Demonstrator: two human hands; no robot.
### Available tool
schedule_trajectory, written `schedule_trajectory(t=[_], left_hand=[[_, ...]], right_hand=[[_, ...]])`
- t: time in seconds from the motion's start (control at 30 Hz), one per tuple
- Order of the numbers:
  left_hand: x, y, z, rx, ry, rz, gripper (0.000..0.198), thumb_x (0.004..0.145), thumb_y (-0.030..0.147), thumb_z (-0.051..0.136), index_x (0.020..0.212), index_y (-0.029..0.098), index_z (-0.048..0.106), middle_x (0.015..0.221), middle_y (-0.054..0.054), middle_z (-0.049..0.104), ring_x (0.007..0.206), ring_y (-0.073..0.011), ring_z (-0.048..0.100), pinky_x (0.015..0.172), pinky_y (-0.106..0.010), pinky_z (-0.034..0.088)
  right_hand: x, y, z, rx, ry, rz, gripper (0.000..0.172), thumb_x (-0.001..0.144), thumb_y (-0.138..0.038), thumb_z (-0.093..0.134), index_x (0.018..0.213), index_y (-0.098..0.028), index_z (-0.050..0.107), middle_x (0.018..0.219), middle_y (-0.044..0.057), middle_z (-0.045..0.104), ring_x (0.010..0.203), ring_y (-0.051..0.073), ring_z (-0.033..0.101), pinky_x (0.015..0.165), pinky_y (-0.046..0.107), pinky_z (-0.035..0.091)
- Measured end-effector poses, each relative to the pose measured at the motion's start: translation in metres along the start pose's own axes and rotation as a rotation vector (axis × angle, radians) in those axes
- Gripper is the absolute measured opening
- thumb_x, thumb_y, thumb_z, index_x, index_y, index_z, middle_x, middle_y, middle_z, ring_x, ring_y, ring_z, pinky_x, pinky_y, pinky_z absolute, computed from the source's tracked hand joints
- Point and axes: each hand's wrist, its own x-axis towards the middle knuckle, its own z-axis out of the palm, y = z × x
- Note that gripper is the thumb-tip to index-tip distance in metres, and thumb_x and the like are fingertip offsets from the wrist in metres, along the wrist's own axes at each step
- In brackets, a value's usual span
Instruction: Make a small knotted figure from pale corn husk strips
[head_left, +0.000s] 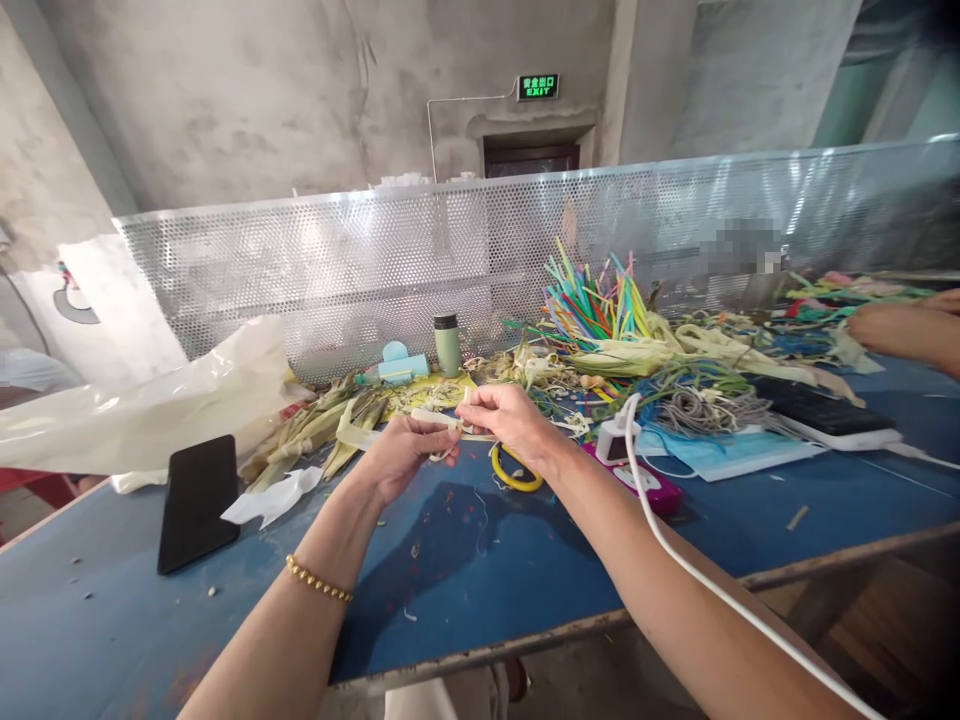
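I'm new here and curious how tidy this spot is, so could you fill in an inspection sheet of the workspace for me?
Surface: blue table, specked with marks and small scraps.
Job's things: a pale strip between the two hands.
Clutter: black phone, green bottle, yellow ring, blue mask, grey string, colourful sticks.
Hands: left hand and right hand both pinch the strip.
Cables: a white cable runs from a white plug, crossing in front of the right forearm in this view.
Surroundings: perforated metal screen behind, lit exit sign above, another person's hand at far right.
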Motion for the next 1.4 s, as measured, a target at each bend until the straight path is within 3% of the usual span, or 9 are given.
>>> schedule_trajectory(t=[0.23,0.43,0.73,0.87,0.97,1.17,1.4], left_hand=[[0.001,-0.002,-0.001,-0.010,-0.002,0.023,0.019,0.060,0.028,0.080,0.066,0.013,0.071,0.060,-0.002,0.064,0.057,-0.0131,0.055,0.063,-0.029,0.043],[0.001,-0.003,0.001,0.222,0.097,0.064,0.016,0.067,0.025,0.067,0.054,0.017,0.064,0.054,0.001,0.061,0.055,-0.0120,0.052,0.060,-0.027,0.039],[0.006,-0.013,0.007,0.743,0.258,0.140,0.023,0.067,0.027,0.061,0.048,0.015,0.061,0.045,0.000,0.057,0.045,-0.0098,0.041,0.048,-0.024,0.025],[0.006,-0.013,0.006,0.699,0.277,0.111,0.021,0.066,0.026,0.062,0.049,0.015,0.061,0.046,-0.001,0.058,0.046,-0.0106,0.043,0.047,-0.024,0.026],[0.005,-0.011,0.005,0.533,0.205,0.080,0.020,0.066,0.026,0.065,0.050,0.015,0.061,0.049,-0.001,0.059,0.049,-0.0109,0.046,0.051,-0.024,0.032],[0.000,-0.004,-0.001,0.099,0.034,0.041,0.021,0.063,0.032,0.077,0.069,0.013,0.070,0.062,-0.002,0.064,0.058,-0.0129,0.054,0.059,-0.027,0.039],[0.001,-0.005,-0.006,0.002,-0.038,0.019,0.024,0.063,0.029,0.081,0.077,0.011,0.073,0.068,-0.005,0.067,0.062,-0.0143,0.058,0.062,-0.028,0.042]], right_hand=[[0.000,-0.001,0.002,0.022,-0.025,-0.015,0.025,0.075,-0.037,0.067,0.070,-0.013,0.061,0.064,0.001,0.060,0.056,0.010,0.051,0.056,0.023,0.040],[0.006,0.000,-0.002,-0.596,0.200,-0.120,0.030,0.078,-0.041,0.064,0.061,-0.016,0.061,0.059,0.003,0.062,0.056,0.013,0.051,0.054,0.025,0.033],[0.000,0.004,0.008,-0.933,0.154,-0.063,0.040,0.078,-0.041,0.063,0.046,-0.019,0.053,0.050,0.005,0.055,0.051,0.015,0.047,0.049,0.028,0.024],[0.001,0.006,0.006,-0.880,0.124,-0.074,0.031,0.075,-0.029,0.064,0.048,-0.018,0.055,0.051,0.003,0.054,0.052,0.013,0.047,0.051,0.027,0.026],[0.002,0.005,0.002,-0.745,0.070,-0.128,0.021,0.073,-0.018,0.062,0.053,-0.017,0.057,0.054,0.001,0.055,0.054,0.011,0.047,0.053,0.025,0.030],[0.003,0.001,-0.006,-0.109,-0.139,-0.108,0.018,0.076,-0.031,0.063,0.070,-0.014,0.061,0.058,-0.002,0.053,0.052,0.009,0.046,0.053,0.022,0.037],[0.004,0.001,-0.005,-0.152,-0.085,-0.200,0.025,0.074,-0.038,0.068,0.070,-0.014,0.064,0.064,-0.001,0.058,0.061,0.010,0.048,0.060,0.024,0.038]])
